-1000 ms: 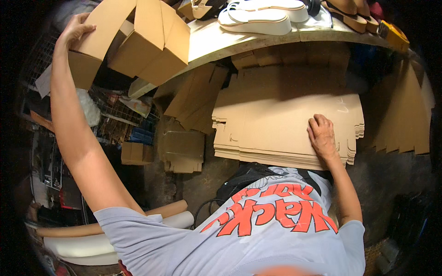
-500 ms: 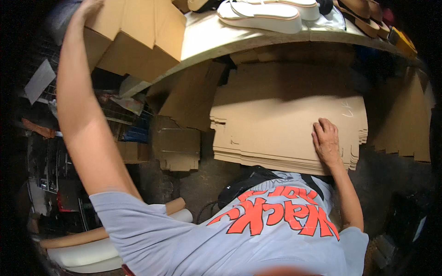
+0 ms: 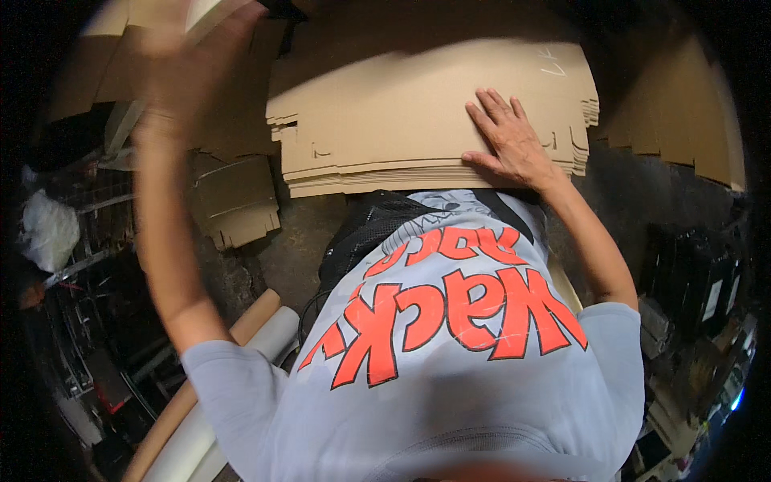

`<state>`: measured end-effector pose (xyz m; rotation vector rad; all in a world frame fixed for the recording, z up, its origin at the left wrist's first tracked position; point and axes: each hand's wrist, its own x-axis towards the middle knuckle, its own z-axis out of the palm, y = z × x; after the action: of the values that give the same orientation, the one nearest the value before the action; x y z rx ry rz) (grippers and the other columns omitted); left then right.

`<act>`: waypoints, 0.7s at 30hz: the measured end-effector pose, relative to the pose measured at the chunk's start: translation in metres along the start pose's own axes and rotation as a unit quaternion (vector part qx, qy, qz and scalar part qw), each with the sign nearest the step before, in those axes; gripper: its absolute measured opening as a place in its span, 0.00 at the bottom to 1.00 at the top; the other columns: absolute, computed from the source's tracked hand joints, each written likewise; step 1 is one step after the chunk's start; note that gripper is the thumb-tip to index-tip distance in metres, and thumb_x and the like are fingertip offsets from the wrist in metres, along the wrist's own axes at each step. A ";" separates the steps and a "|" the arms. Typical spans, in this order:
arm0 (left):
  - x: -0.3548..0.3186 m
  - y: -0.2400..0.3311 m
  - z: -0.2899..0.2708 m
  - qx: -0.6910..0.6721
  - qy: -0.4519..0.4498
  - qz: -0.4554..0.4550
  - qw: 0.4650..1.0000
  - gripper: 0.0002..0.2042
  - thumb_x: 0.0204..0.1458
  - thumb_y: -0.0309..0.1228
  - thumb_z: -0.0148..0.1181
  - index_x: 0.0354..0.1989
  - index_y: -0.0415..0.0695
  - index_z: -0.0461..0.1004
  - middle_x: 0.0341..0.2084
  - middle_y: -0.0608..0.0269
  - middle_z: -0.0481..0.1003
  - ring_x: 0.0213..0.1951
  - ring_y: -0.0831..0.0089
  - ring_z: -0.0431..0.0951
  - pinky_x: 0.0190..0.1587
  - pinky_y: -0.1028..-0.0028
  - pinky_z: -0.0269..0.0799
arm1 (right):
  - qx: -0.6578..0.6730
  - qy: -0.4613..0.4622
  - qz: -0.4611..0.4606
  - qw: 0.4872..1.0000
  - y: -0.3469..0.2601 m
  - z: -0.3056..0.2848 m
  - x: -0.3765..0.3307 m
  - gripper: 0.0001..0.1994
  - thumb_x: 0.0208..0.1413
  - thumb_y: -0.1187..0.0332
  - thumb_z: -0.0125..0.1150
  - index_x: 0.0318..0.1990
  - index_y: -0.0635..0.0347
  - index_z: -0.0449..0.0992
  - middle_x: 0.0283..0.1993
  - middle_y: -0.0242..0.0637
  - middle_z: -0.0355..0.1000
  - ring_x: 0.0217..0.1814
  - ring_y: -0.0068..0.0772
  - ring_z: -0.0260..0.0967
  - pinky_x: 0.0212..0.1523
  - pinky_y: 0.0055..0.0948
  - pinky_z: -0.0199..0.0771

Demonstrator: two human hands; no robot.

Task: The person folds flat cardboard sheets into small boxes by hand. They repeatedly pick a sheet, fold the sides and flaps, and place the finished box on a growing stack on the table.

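Note:
A stack of flat cut cardboard sheets (image 3: 385, 104) lies just in front of my body, with slots and notches along its edges. My right hand (image 3: 510, 140) rests palm down on the top sheet near its right front corner, fingers spread and nothing held. Raised at the upper left, my left hand (image 3: 193, 60) is smeared by motion, so its fingers cannot be made out. It is near folded cardboard (image 3: 100, 68) and the end of a pale table edge (image 3: 213, 10).
More cardboard sheets (image 3: 675, 112) lean at the right. A smaller flattened carton (image 3: 237, 201) lies on the floor at the left, near brown and white rolls (image 3: 265, 329). A wire rack (image 3: 80, 273) and a crumpled plastic bag (image 3: 50, 230) stand farther left.
My view has tipped down, so the shoes on the table are out of sight. My left hand has come back from the boxes at the upper left. My right hand's fingers have spread on the stack.

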<state>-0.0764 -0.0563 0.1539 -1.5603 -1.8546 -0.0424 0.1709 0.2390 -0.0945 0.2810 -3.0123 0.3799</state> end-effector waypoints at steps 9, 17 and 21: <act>-0.132 0.187 0.161 -0.287 -0.218 -0.155 0.920 0.43 0.45 0.62 0.60 0.63 0.43 0.65 0.64 0.36 0.58 0.67 0.44 0.57 0.66 0.50 0.54 | -0.064 -0.079 -0.031 0.994 0.000 -0.012 -0.002 0.36 0.60 0.45 0.52 0.63 0.70 0.61 0.70 0.58 0.54 0.73 0.54 0.50 0.70 0.48 0.52; -0.126 0.196 0.154 -0.258 -0.193 -0.140 0.936 0.41 0.49 0.61 0.57 0.60 0.34 0.66 0.59 0.33 0.64 0.62 0.41 0.64 0.65 0.54 0.59 | -0.153 0.054 -0.157 0.974 0.000 -0.001 -0.005 0.23 0.62 0.55 0.51 0.50 0.72 0.71 0.54 0.60 0.71 0.58 0.56 0.70 0.57 0.47 0.71; -0.121 0.203 0.150 -0.238 -0.131 -0.129 0.954 0.27 0.53 0.48 0.60 0.47 0.33 0.72 0.48 0.38 0.73 0.52 0.46 0.74 0.54 0.61 0.72 | -0.162 0.097 -0.149 0.970 0.001 -0.003 -0.001 0.19 0.61 0.58 0.53 0.46 0.69 0.72 0.50 0.56 0.74 0.55 0.52 0.73 0.56 0.45 0.72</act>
<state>0.0314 -0.0367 -0.1035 -1.6841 -2.3801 -0.4518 0.1719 0.2412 -0.0919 0.6158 -2.7205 -0.1064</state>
